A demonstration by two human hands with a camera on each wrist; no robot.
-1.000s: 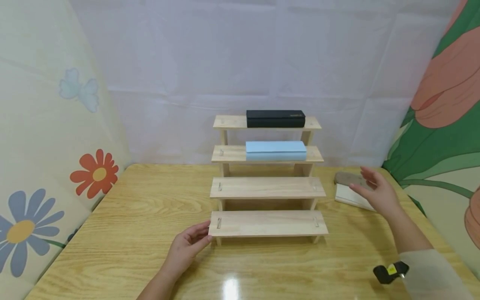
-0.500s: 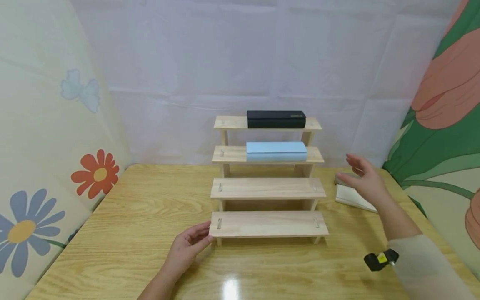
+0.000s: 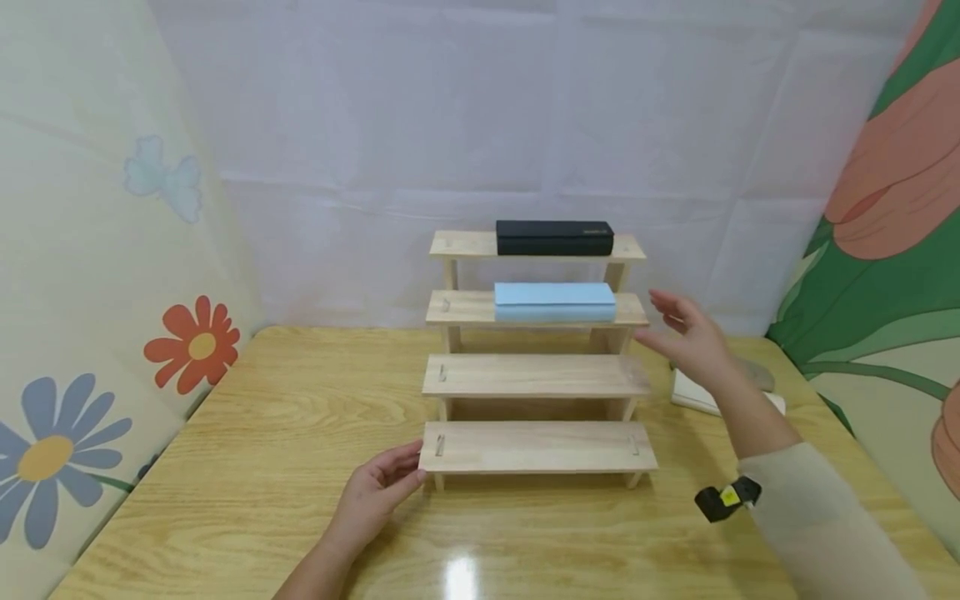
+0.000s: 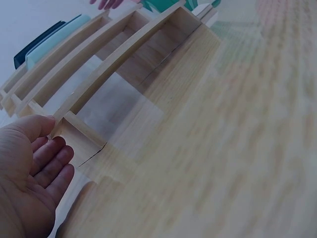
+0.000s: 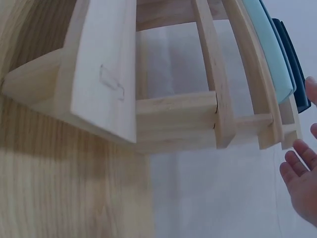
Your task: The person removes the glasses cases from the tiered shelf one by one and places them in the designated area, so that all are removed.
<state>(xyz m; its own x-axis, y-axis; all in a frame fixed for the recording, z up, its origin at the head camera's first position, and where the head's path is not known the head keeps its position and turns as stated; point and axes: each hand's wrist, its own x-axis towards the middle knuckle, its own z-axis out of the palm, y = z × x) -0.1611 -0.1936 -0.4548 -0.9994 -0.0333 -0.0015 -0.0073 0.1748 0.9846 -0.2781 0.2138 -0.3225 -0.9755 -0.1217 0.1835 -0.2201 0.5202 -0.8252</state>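
Observation:
A four-step wooden display stand (image 3: pixel 536 375) stands on the table. On its top step lies a black glasses case (image 3: pixel 553 239); a light blue glasses case (image 3: pixel 554 302) lies on the step below. My left hand (image 3: pixel 378 492) holds the left end of the lowest step, thumb at the front corner, as the left wrist view also shows. My right hand (image 3: pixel 693 342) is raised beside the right end of the blue case's step, fingers spread and nothing in them. In the right wrist view, the right hand's fingers (image 5: pixel 297 161) show near the upper steps' ends.
A white box-like item (image 3: pixel 697 394) and a grey-brown case (image 3: pixel 757 375) lie on the table (image 3: pixel 300 400) right of the stand, partly hidden by my right arm. A white cloth (image 3: pixel 360 167) hangs behind; flowered cloths flank both sides.
My right hand has moved left, from over the grey-brown case and white item to beside the stand's upper steps. My left hand and both cases on the stand stay in place.

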